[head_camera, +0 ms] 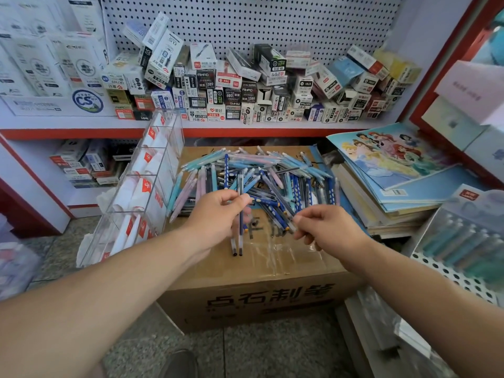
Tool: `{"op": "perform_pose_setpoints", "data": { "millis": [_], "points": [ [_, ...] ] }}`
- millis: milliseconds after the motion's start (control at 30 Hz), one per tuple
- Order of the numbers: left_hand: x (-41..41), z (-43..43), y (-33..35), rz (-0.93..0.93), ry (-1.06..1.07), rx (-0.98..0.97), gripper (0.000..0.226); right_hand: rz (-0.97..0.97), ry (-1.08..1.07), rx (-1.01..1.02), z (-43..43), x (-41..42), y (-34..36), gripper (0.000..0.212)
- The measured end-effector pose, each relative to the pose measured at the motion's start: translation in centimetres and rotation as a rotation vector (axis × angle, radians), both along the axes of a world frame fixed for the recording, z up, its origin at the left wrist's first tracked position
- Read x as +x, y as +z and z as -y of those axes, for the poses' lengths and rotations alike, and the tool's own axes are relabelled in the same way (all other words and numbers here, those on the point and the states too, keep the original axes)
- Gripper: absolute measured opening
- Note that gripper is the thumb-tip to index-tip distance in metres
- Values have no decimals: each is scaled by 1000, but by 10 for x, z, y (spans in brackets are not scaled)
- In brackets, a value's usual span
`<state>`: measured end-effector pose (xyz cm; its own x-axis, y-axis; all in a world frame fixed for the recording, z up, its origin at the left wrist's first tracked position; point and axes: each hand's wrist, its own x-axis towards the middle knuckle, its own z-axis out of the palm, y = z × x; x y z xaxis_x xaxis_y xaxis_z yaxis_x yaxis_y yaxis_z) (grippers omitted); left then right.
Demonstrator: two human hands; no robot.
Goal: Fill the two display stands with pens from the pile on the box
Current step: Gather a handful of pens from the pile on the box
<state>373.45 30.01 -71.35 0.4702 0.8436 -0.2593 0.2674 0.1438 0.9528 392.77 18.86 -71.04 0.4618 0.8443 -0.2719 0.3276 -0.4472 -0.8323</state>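
Note:
A pile of pens (253,175), blue, pink and teal, lies on top of a cardboard box (245,296). My left hand (218,214) grips a few dark pens (237,241) upright, their tips hanging over the box lid. My right hand (324,227) pinches a blue dotted pen (275,216) at the near edge of the pile. A clear acrylic display stand (141,186) with several tiered compartments and white-red cards leans left of the box. A second stand (463,241) at the right holds several pens, blurred.
A red-edged shelf (245,129) behind the box carries many small pen-refill boxes (245,88) in front of a pegboard. Stacked notebooks (387,170) lie right of the box. A white perforated shelf (447,271) sits at right. A dark shoe (180,364) shows on the floor.

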Motion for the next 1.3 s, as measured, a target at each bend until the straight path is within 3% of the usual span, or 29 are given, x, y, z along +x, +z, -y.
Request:
{"op": "perform_pose_setpoints", "data": {
  "millis": [133, 300, 433, 600, 800, 967, 1167, 1300],
  "points": [
    [5, 6, -2, 123, 10, -216, 24, -177, 129, 5, 1, -21, 1, 10],
    [13, 9, -5, 212, 14, -270, 20, -236, 209, 48, -6, -42, -6, 11],
    [9, 2, -5, 193, 49, -235, 27, -52, 269, -11, -12, -31, -4, 19],
    [1, -6, -9, 114, 40, -233, 29, 483, 115, -109, -21, 13, -25, 11],
    [3, -6, -13, 108, 0, -236, 31, 616, 300, -61, -26, 1, -40, 14],
    [5, -6, -14, 85, -17, -253, 27, 708, 261, -125, -36, -12, -43, 20],
    [5, -4, -15, 57, -33, -313, 19, 709, 217, -274, -41, -16, -42, 19],
    [4, -3, -13, 93, -25, -296, 17, 567, 136, -334, -38, -13, -35, 23]
  ]
}}
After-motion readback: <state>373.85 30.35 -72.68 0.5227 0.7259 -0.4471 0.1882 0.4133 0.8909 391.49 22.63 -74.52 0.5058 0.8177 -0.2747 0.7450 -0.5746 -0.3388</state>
